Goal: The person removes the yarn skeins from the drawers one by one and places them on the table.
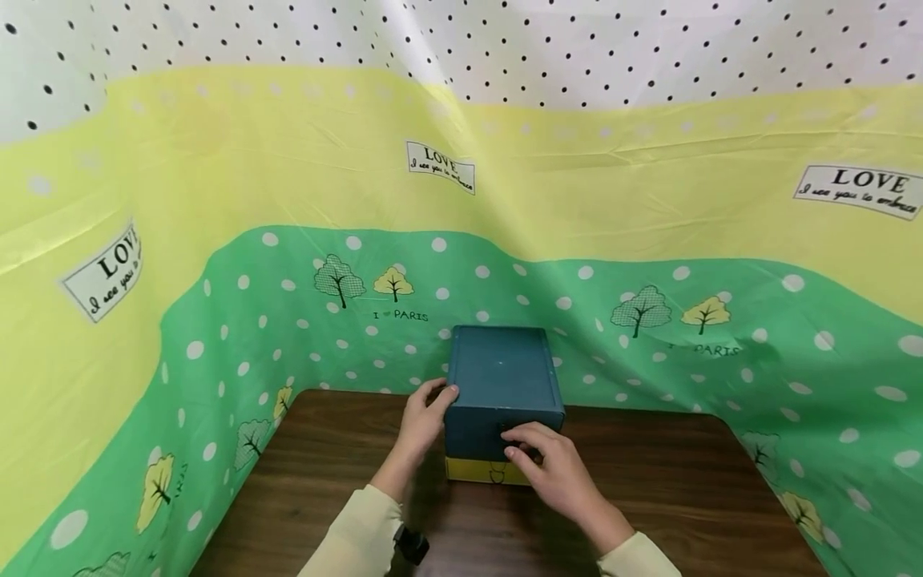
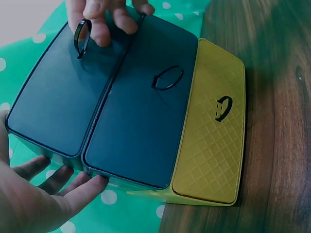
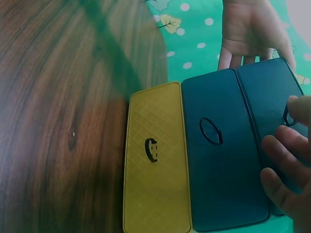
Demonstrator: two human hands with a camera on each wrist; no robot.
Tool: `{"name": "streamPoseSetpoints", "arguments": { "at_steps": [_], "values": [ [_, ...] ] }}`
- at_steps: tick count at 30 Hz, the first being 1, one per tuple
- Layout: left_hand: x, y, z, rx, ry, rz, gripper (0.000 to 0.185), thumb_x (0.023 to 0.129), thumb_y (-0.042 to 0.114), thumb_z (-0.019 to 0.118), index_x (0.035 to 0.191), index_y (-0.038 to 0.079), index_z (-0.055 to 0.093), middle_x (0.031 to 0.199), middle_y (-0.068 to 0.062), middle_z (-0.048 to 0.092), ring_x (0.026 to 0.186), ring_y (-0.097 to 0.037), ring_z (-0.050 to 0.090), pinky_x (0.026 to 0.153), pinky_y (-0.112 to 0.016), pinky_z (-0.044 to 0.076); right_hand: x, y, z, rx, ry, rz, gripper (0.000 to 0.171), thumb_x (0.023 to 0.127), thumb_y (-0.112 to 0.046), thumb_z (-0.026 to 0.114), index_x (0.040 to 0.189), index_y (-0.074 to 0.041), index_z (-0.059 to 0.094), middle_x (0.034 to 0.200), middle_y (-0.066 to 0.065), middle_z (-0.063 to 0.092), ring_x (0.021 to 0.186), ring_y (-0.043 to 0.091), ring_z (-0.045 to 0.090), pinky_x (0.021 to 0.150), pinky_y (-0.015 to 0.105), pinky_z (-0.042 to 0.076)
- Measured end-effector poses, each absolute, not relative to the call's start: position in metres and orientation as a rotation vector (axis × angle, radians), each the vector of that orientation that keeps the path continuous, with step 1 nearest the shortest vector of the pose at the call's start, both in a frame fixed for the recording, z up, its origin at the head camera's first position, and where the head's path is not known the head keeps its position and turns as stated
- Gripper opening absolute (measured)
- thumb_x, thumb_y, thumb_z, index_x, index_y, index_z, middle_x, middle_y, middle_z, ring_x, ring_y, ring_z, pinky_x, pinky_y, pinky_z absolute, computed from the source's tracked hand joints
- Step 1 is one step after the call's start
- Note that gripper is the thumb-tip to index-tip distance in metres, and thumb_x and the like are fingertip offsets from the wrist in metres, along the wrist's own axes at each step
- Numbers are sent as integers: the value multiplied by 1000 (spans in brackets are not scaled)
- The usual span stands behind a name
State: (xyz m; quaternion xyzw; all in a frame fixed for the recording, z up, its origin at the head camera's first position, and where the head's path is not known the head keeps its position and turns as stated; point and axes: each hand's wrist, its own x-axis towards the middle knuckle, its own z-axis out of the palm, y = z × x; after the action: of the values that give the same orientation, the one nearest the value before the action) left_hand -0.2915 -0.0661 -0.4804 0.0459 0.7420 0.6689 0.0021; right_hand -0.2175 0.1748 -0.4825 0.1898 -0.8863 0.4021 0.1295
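Drawers [image 1: 502,429] all sit closed: my left hand [image 1: 425,421] lies flat against the box's side, my right hand [image 1: 551,465] pinches the top drawer's ring [image 2: 81,36], nothing pulled out yet.

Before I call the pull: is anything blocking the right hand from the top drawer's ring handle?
Nothing visible does. The right hand already pinches the ring handle on the top drawer, and the left hand touches the box's side.

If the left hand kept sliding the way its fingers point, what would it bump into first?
Its fingers already touch the side of the dark teal drawer box, so the left hand would most likely press straight into that side, though depth is hard to judge.
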Motion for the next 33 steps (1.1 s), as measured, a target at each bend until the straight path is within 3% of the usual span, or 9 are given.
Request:
{"name": "streamPoseSetpoints", "arguments": {
  "at_steps": [6,12,15,19,22,29,33],
  "values": [
    [-292,-64,-481,149,2225,2122,64,101,48,61,151,10,50,145,-18,52,134,-37,52,100,-56,53,-217,174,-483,537,-2522,1116,10,94,-19,76,101,-25,77,109,-16,69,89,1,63,69,24,54],
    [-289,-64,-474,107,2182,2130,60,102,43,63,150,8,51,143,-18,53,131,-37,54,98,-54,54,-210,174,-480,561,-2521,1109,9,93,-20,77,100,-25,78,110,-15,70,95,5,67,70,24,56],
    [-292,-66,-479,97,2197,2133,63,99,48,65,148,11,53,143,-17,54,128,-34,56,95,-51,56,-203,174,-478,588,-2513,1139,8,93,-21,76,101,-24,78,111,-14,70,98,5,68,72,24,57],
    [-294,-67,-478,70,2208,2132,62,97,47,67,146,11,55,140,-16,56,116,-28,60,88,-43,57,-194,173,-474,617,-2501,1147,8,94,-21,76,101,-23,78,111,-13,71,93,2,67,73,25,58],
    [-296,-67,-477,60,2228,2128,61,97,45,67,145,10,56,137,-15,58,103,-22,59,81,-38,56,-187,173,-471,629,-2491,1139,11,93,-21,76,101,-29,77,109,-14,71,94,1,67,75,29,59],
    [-297,-65,-475,76,2223,2151,56,99,36,67,145,6,54,128,-14,60,68,-15,47,58,-30,43,-168,170,-466,641,-2519,1186,18,94,-24,76,101,-40,73,109,-15,71,100,4,67,75,30,59],
    [-296,-65,-473,66,2242,2146,55,98,37,68,143,7,56,128,-14,60,73,-16,50,61,-31,45,-161,170,-464,630,-2530,1200,17,95,-26,75,101,-41,74,110,-13,72,102,5,68,75,31,59]
  ]
}}
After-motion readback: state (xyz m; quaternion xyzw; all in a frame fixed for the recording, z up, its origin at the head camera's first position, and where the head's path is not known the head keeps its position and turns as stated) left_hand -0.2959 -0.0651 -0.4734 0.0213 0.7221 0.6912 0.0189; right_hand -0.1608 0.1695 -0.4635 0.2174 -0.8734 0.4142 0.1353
